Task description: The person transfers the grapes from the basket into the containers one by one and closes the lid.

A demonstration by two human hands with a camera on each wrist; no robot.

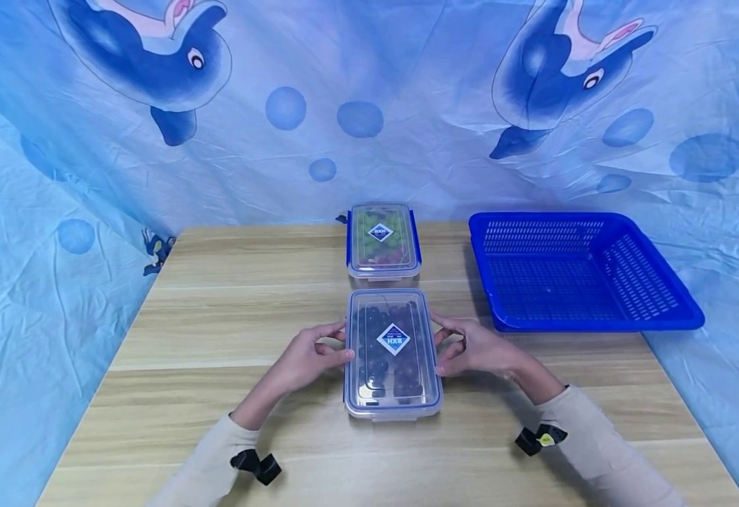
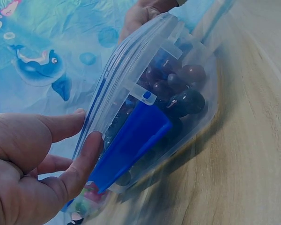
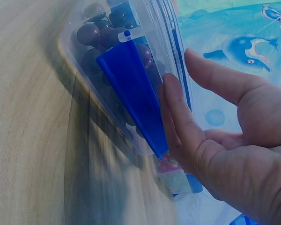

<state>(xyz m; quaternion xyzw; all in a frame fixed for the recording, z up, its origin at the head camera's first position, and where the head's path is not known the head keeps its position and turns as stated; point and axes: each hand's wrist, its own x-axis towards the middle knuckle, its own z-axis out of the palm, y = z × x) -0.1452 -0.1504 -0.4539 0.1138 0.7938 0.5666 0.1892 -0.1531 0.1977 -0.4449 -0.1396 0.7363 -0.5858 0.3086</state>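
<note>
A clear lidded food container (image 1: pixel 390 387) full of dark round fruit, likely grapes, lies on the wooden table with a blue-and-white label on its lid. At its left long side, my left hand (image 1: pixel 309 355) holds the lid's edge between thumb and fingers. My right hand (image 1: pixel 474 346) does the same on the right side. The wrist views show the blue side latches, left latch (image 2: pixel 136 140) and right latch (image 3: pixel 133 93), slanting down beside the fingertips. Behind stands a second lidded container (image 1: pixel 382 253) with green and reddish contents and blue side latches.
An empty blue plastic basket (image 1: pixel 553 282) with slotted walls stands at the right rear, overhanging the table's right edge. A blue dolphin-print sheet (image 1: pixel 369 84) hangs behind the wooden table (image 1: pixel 230 296) and down both sides.
</note>
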